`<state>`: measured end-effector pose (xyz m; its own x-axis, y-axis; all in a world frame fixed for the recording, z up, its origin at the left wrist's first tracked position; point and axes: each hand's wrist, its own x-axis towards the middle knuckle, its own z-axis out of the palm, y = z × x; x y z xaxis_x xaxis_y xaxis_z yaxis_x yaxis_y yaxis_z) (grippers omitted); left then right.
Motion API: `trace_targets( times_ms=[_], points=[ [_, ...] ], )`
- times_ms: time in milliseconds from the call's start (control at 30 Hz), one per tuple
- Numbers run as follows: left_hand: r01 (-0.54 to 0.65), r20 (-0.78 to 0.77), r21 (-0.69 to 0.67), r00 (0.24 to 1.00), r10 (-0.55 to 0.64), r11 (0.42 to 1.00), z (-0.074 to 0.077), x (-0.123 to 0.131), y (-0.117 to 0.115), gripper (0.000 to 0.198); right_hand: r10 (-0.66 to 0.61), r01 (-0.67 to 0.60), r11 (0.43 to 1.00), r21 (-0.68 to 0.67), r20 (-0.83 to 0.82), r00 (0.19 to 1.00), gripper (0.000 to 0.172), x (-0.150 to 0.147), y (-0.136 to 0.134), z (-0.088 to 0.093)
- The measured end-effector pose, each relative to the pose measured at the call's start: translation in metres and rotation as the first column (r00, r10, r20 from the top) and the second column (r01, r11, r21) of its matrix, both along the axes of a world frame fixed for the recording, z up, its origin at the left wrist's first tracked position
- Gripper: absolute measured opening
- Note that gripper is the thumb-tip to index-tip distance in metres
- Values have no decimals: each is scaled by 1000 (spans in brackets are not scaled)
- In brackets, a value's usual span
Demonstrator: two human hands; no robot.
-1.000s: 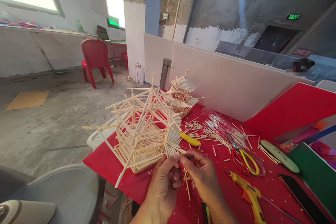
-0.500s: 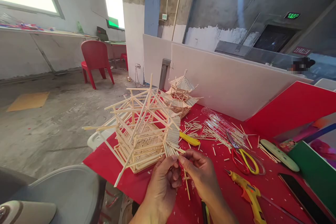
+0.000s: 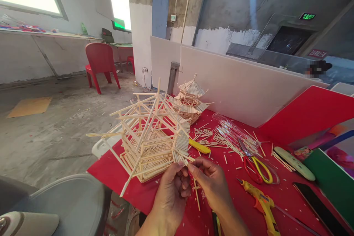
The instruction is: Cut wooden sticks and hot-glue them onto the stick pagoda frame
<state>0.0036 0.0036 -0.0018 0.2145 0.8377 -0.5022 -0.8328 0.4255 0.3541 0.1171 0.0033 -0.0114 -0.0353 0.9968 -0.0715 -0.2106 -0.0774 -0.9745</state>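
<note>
A pavilion model of thin wooden sticks [image 3: 151, 143], its roof frame partly covered, stands at the table's left. By its front right corner my left hand [image 3: 173, 190] is closed, thumb against curled fingers, at the end of a short wooden stick [image 3: 186, 162]. Facing it, my right hand [image 3: 211, 180] pinches the same small stick between thumb and forefinger. The fingers partly hide the stick and the roof edge, so I cannot tell whether it touches the row of short sticks there. Below the hands, a few loose sticks [image 3: 197, 195] lie on the red table [image 3: 232, 206].
Behind stands a smaller finished pavilion [image 3: 193, 99]. To the right lie a yellow utility knife [image 3: 199, 146], loose sticks in plastic [image 3: 235, 136], scissors [image 3: 256, 164], a yellow glue gun [image 3: 261, 204] and a phone [image 3: 320, 208]. A round grey lid [image 3: 69, 206] is at left.
My left thumb has drawn back slightly from the stick, showing more of it between the hands. The right hand and the models have stayed put.
</note>
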Motion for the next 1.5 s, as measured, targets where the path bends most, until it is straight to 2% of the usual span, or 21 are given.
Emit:
trace_targets(
  times_ms=[267, 500, 833, 1300, 1500],
  points=[
    [4, 3, -3, 1000, -4, 1000, -1, 1, 1, 22, -18, 18, 1000, 1, 8, 1000, 25, 0, 0, 2],
    [8, 4, -6, 1000, -8, 1000, -1, 0, 0, 21, -101, 101, 995, 12, 2, 995, 25, 2, -1, -5],
    [-2, -20, -14, 1000, 2, 1000, 0, 1, 0, 24, -37, 37, 999, -10, -27, 999, 26, -4, -2, -1],
    [-8, -24, -21, 1000, 7, 1000, -2, 0, -1, 24, -77, 77, 997, -7, 2, 997, 26, -6, -1, -8],
    [-1, -23, -15, 1000, 0, 1000, -2, 0, -1, 23, -78, 78, 997, -20, -2, 997, 29, -9, 0, -6]
  ],
)
